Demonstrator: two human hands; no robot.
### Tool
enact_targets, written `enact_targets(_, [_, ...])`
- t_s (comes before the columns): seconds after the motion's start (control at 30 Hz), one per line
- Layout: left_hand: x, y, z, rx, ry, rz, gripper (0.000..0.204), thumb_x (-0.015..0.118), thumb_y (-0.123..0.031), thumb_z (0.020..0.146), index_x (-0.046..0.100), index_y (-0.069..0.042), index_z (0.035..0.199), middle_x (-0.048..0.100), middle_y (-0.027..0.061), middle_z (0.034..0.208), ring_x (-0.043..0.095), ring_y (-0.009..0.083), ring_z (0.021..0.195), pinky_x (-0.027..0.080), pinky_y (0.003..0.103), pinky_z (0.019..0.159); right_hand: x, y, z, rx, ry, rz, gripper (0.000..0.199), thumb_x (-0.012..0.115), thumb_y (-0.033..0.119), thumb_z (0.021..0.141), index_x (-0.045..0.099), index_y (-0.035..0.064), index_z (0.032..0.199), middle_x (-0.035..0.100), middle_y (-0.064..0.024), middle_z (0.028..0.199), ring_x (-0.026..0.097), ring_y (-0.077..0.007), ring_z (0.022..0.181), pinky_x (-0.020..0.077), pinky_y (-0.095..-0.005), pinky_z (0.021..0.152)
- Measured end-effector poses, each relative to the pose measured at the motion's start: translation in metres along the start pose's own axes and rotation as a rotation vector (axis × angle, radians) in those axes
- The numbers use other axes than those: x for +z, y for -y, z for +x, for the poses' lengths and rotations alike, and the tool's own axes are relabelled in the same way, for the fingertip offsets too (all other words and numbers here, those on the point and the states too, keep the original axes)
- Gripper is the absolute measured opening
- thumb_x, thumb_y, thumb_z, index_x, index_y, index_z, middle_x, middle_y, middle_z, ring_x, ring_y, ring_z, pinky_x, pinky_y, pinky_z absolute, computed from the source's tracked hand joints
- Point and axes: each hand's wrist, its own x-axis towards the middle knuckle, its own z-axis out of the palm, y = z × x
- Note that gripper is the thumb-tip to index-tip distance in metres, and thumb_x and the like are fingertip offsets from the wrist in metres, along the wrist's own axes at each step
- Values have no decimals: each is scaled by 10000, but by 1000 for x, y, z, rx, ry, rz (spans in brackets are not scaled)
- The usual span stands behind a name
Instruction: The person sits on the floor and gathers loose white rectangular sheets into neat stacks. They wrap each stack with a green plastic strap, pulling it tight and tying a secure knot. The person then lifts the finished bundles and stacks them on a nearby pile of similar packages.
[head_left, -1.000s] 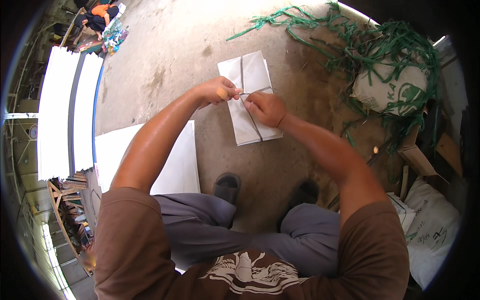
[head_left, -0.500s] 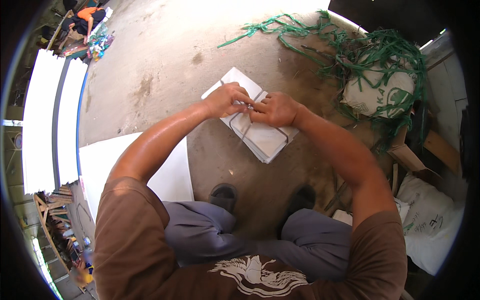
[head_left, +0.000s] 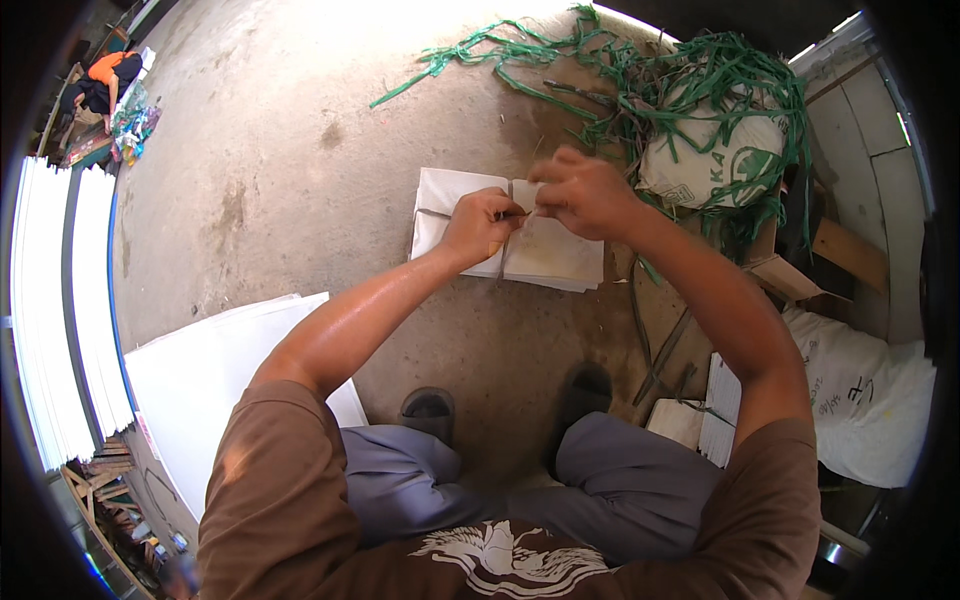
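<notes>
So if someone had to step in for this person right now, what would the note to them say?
Left hand: pinching a thin dark strap over the white bundle.
Right hand: gripping the strap's other end just above the bundle.
The bundle lies flat on the concrete floor, ahead of the feet; loose green strapping is heaped beyond it, over a white sack.
Done: strap is round the bundle.
Left: the tie looks unfinished, both ends in the fingers.

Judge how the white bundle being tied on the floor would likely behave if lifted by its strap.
The white bundle looks like flat stacked sheets, so it would probably sag at its ends. The strap pinched by the left hand and right hand crosses only the middle, so sheets might slide out.
</notes>
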Motion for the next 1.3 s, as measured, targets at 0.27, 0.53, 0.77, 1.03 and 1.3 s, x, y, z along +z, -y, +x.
enact_targets(0.27, [1,31,-7,77,-29,-217,32,645,3,855,650,27,834,621,39,763,561,97,749,473,306,673,-5,40,87,322,532,37,221,685,270,888,748,62,847,697,-192,807,685,-405,810,535,-488,723])
enact_targets(0.53, [-12,45,1,-64,151,-343,252,676,-41,851,630,8,1095,694,101,1031,629,135,940,511,313,769,26,32,76,488,303,175,264,638,264,925,705,15,863,677,-244,822,663,-452,836,514,-534,744])
enact_targets(0.77, [-8,29,-3,-168,64,-130,453,674,-109,905,528,-10,1323,589,155,1331,549,249,1239,456,379,1012,51,46,92,546,256,181,253,592,239,945,687,6,913,688,-254,847,679,-447,858,519,-546,748])
enact_targets(1.03, [-18,18,-5,-128,172,-267,513,691,-142,914,483,-25,1369,553,127,1350,514,198,1245,449,353,1023,47,47,98,581,268,153,216,609,214,911,706,21,895,696,-255,844,691,-442,847,534,-544,752])
enact_targets(1.3, [-4,26,-6,-174,-53,-629,306,675,-130,940,622,10,1207,649,86,1157,578,130,1052,484,300,898,40,34,72,260,-223,-49,393,648,416,923,624,77,1120,707,-170,945,688,-400,803,539,-510,672])
